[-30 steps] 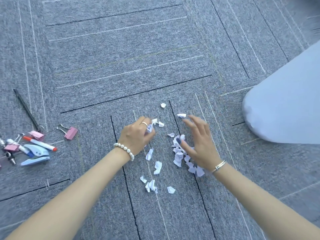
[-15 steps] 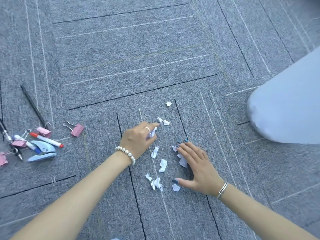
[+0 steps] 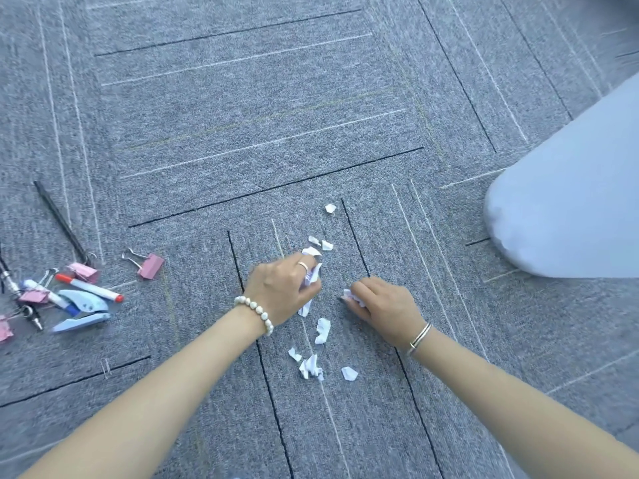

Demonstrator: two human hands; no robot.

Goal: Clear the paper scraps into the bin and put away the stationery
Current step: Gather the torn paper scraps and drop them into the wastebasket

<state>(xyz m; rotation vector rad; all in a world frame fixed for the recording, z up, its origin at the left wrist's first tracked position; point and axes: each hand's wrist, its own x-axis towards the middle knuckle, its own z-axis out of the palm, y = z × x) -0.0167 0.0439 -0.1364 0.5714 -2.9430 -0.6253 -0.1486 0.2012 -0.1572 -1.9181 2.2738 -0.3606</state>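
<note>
Small white paper scraps (image 3: 322, 330) lie scattered on the grey carpet in the middle of the view. My left hand (image 3: 281, 288) rests on the carpet with its fingers closed on a bunch of scraps (image 3: 312, 275). My right hand (image 3: 383, 305) is beside it, fist closed around more scraps (image 3: 352, 296). Loose scraps remain beyond my hands (image 3: 330, 208) and nearer to me (image 3: 349, 373). At the left lies the stationery: pink binder clips (image 3: 150, 266), a white marker with red ends (image 3: 89, 288), a pale blue hole punch (image 3: 83, 311) and a black pen (image 3: 60, 221).
A large pale blue-white rounded object (image 3: 570, 209) fills the right edge; I cannot tell whether it is the bin. More pens and clips (image 3: 20, 299) run off the left edge. Grey carpet tiles (image 3: 259, 115) stretch out beyond my hands.
My right hand swept the pile of scraps toward me, then closed into a fist on them. My left hand stayed closed on its scraps and shifted slightly.
</note>
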